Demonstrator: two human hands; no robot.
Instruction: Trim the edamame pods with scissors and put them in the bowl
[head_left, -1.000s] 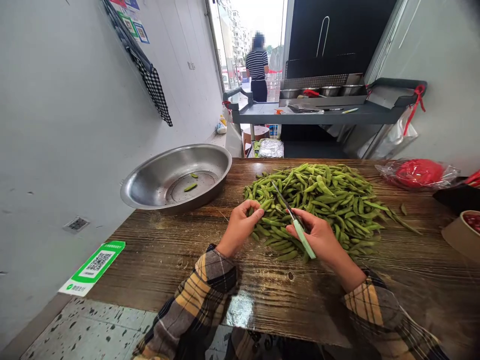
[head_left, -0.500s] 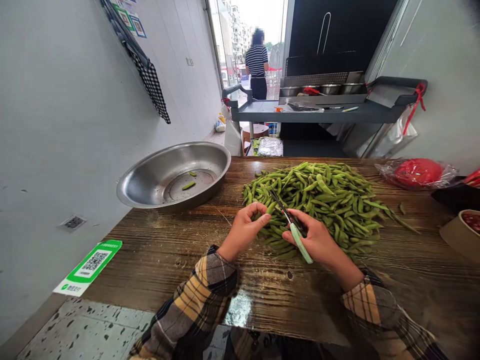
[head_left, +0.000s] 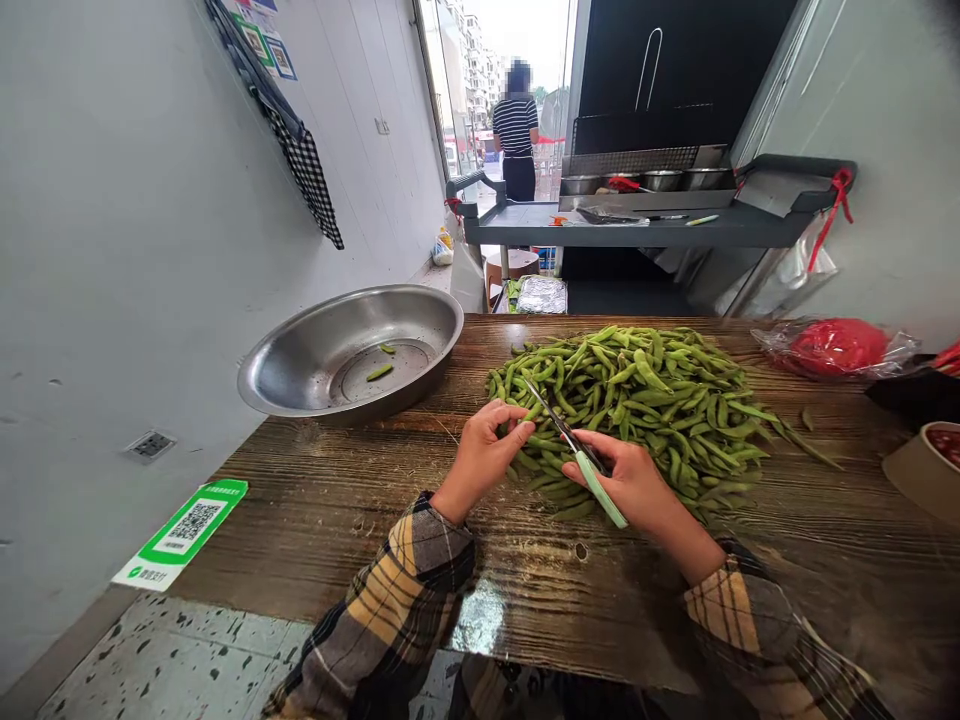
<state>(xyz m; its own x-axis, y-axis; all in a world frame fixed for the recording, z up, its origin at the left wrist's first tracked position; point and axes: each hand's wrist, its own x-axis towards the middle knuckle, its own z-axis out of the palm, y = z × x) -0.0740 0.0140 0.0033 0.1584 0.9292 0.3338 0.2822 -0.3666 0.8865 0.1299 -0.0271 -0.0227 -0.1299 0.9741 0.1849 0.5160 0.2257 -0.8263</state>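
Observation:
A big heap of green edamame pods [head_left: 645,400] lies on the wooden table [head_left: 337,510]. My left hand [head_left: 484,455] is closed in a pinch on one pod [head_left: 525,417] at the heap's near left edge. My right hand [head_left: 634,485] is wrapped round scissors with a mint-green handle [head_left: 600,490]. Their dark blades [head_left: 551,412] point up and left and meet the pinched pod. A steel basin [head_left: 352,350] with two pods in it stands to the left of the heap.
A red thing in a clear bag [head_left: 836,345] and a paper cup [head_left: 926,465] sit at the table's right. The white wall runs close along the left with a green QR sticker [head_left: 180,535]. A person in a striped top [head_left: 515,135] stands far off beyond a grey counter.
The scissor blades have swung left onto the pod in my left hand. My left hand lifted that pod a little from the heap's edge.

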